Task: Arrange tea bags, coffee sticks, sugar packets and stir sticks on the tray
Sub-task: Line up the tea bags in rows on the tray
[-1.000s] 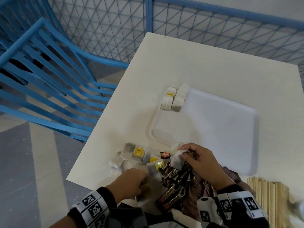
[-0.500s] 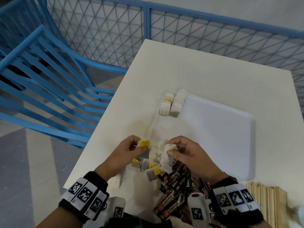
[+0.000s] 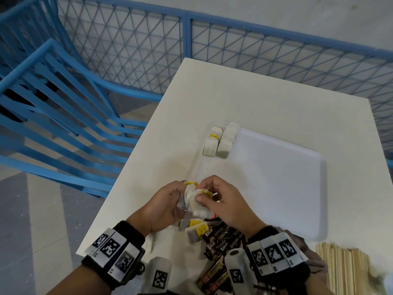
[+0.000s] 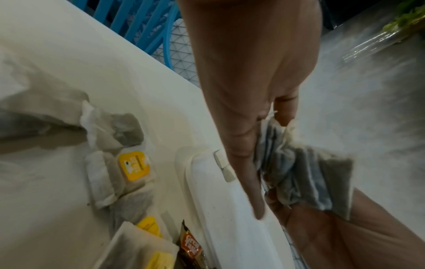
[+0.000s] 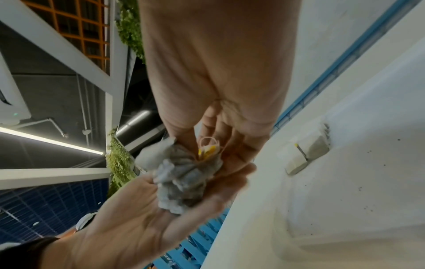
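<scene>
Our left hand and right hand, apart half a second ago, now meet above the worktop, both pinching one bunch of tea bags, likely bound for the row on the tray. How many bags we hold is hidden; coffee sticks and stir sticks are cut off.

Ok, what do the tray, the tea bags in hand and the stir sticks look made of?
Tray: smooth white plastic by the look, with a moulded rounded rim. Tea bags in hand: thin crinkled filter paper, dark leaf showing through, with yellow card tags. Stir sticks: pale, flat, grainy strips, probably wood or bamboo.
</scene>
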Demonstrator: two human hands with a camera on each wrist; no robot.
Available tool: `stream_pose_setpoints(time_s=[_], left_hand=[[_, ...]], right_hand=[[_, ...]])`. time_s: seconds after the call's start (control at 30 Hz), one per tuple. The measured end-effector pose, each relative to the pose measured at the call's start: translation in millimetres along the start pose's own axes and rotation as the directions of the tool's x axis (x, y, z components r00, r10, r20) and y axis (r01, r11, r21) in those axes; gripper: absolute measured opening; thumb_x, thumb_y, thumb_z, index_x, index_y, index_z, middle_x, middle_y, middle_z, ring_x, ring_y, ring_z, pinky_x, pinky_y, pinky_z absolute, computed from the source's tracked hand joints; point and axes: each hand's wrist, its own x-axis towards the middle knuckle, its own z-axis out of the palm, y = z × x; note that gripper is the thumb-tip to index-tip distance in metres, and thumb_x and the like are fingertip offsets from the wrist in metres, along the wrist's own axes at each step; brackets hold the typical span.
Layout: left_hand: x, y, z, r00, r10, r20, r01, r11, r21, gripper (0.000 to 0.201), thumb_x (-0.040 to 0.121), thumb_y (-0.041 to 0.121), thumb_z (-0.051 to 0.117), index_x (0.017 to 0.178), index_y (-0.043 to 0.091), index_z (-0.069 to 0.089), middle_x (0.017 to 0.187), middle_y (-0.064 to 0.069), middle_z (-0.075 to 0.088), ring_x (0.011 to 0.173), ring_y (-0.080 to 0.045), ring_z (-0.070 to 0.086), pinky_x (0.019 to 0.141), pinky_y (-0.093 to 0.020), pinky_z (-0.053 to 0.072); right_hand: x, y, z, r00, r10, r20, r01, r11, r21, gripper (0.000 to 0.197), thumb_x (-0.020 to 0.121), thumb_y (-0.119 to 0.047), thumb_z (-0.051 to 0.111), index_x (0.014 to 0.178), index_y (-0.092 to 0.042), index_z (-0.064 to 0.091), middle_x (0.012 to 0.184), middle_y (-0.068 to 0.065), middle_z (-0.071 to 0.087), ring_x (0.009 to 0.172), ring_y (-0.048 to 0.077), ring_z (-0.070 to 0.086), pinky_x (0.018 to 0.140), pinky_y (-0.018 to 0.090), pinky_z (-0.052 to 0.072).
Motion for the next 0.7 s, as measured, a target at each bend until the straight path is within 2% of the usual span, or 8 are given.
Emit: stream_pose_setpoints(time_s=[0.1,0.17,0.3,0.43,0.5,0.57,0.63,0.7], left_hand=[[-2.2,1.4,-1.4,0.997,-0.003,0.072,0.003,1.0,0.005,0.03,0.083,0.024,0.055,0.105,0.004,0.06,0.092,-0.015,0.068,0.081,-0.026,0.068,0.076,-0.042,0.058],[0.0,-1.6,-3.8,0.998,0.048,0.05,-0.052,0.996,0.078,0.043,0.074,0.011,0.062,0.116,0.006,0.053,0.096,-0.012,0.069,0.085,-0.023,0.069,0.075,-0.037,0.058],[7.0,-5.7,-6.5,0.985,0.169,-0.038,-0.164,0.98,0.11,0.044,0.067,0.002,0.056,0.11,0.011,0.055,0.089,-0.007,0.069,0.078,-0.018,0.069,0.067,-0.029,0.057],[10.5,-3.0,-6.8,0.955,0.279,-0.104,-0.264,0.955,0.139,0.056,0.057,0.009,0.071,0.11,0.009,0.054,0.095,-0.014,0.063,0.082,-0.021,0.064,0.069,-0.028,0.057],[10.8,-2.8,-7.1,0.951,0.291,-0.109,-0.274,0.951,0.144,0.06,0.056,0.014,0.074,0.112,0.008,0.053,0.096,-0.016,0.061,0.085,-0.023,0.063,0.071,-0.029,0.057],[11.3,-5.3,-8.6,0.961,0.26,-0.092,-0.247,0.96,0.134,0.055,0.068,0.009,0.075,0.118,0.003,0.051,0.101,-0.019,0.062,0.091,-0.026,0.063,0.079,-0.03,0.056],[10.2,-6.2,-10.4,0.972,0.221,-0.075,-0.213,0.972,0.103,0.045,0.077,0.003,0.068,0.119,0.001,0.052,0.105,-0.018,0.064,0.094,-0.025,0.065,0.081,-0.031,0.056],[9.8,-6.5,-13.8,0.98,0.192,-0.059,-0.186,0.979,0.083,0.045,0.075,-0.002,0.066,0.118,0.002,0.053,0.105,-0.016,0.066,0.093,-0.023,0.067,0.077,-0.031,0.057]], right_hand=[[3.9,-0.4,1.6,0.996,-0.038,-0.077,0.031,0.996,-0.085,0.017,0.08,-0.017,0.071,0.087,-0.028,0.06,0.088,-0.01,0.062,0.081,0.003,0.057,0.069,0.015,0.046],[7.4,1.0,3.1,0.99,-0.073,-0.119,0.056,0.989,-0.14,0.024,0.079,-0.019,0.073,0.087,-0.034,0.057,0.091,-0.004,0.06,0.081,0.004,0.055,0.067,0.012,0.043],[11.8,0.0,7.5,0.971,0.02,-0.236,-0.049,0.992,-0.119,0.027,0.08,-0.033,0.07,0.098,-0.024,0.051,0.085,-0.003,0.05,0.071,0.006,0.05,0.062,0.014,0.041],[7.7,-4.5,8.3,0.969,0.222,-0.11,-0.229,0.972,-0.058,0.033,0.08,-0.047,0.063,0.093,-0.019,0.051,0.073,-0.002,0.056,0.062,0.01,0.055,0.061,0.022,0.045],[5.9,-7.2,8.0,0.966,0.255,-0.048,-0.255,0.967,0.013,0.029,0.082,-0.043,0.064,0.085,-0.017,0.053,0.066,-0.004,0.057,0.053,0.006,0.056,0.055,0.022,0.045],[6.2,-9.5,6.2,0.964,0.264,-0.035,-0.259,0.961,0.094,0.025,0.083,-0.035,0.066,0.081,-0.013,0.055,0.062,-0.004,0.057,0.048,0.004,0.053,0.05,0.019,0.044],[8.8,-9.4,3.5,0.961,0.272,-0.053,-0.259,0.95,0.177,0.023,0.081,-0.027,0.07,0.082,-0.009,0.056,0.064,-0.003,0.057,0.051,0.008,0.054,0.051,0.02,0.045],[11.7,-4.6,1.4,0.953,0.295,-0.07,-0.27,0.931,0.245,0.022,0.08,-0.021,0.072,0.084,-0.005,0.056,0.068,0.0,0.057,0.053,0.011,0.055,0.053,0.02,0.047]])
